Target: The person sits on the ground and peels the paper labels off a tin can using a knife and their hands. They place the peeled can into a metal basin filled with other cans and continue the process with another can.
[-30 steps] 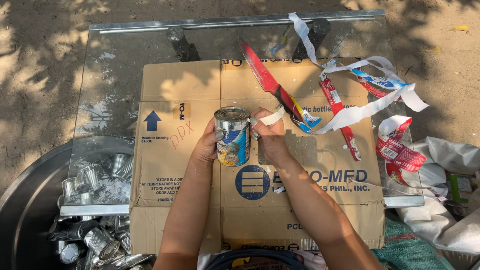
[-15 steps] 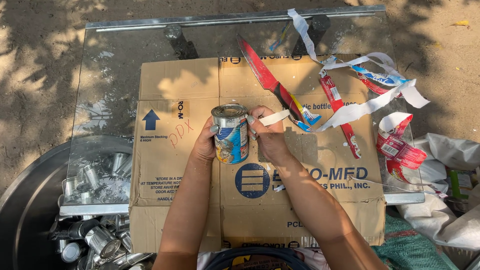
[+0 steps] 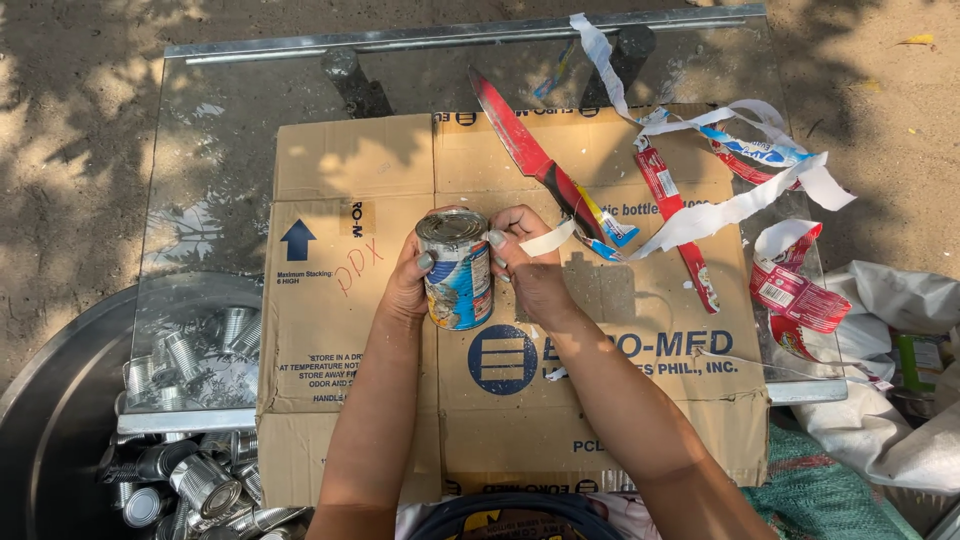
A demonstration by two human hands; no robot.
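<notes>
My left hand grips a tin can with a blue and white paper label, held upright over the flattened cardboard box. My right hand pinches a white strip of the label that is partly peeled off the can and sticks out to the right. A red-handled knife lies on the cardboard just beyond my right hand, with torn label strips scattered around it.
The cardboard lies on a glass-topped table with a metal rim. A large dark metal basin at lower left holds several bare tin cans. White sacks and a green bag sit at right. Bare ground surrounds the table.
The can has turned a little in my hands and the peeled strip in my right hand has come slightly further off. Everything else stays put.
</notes>
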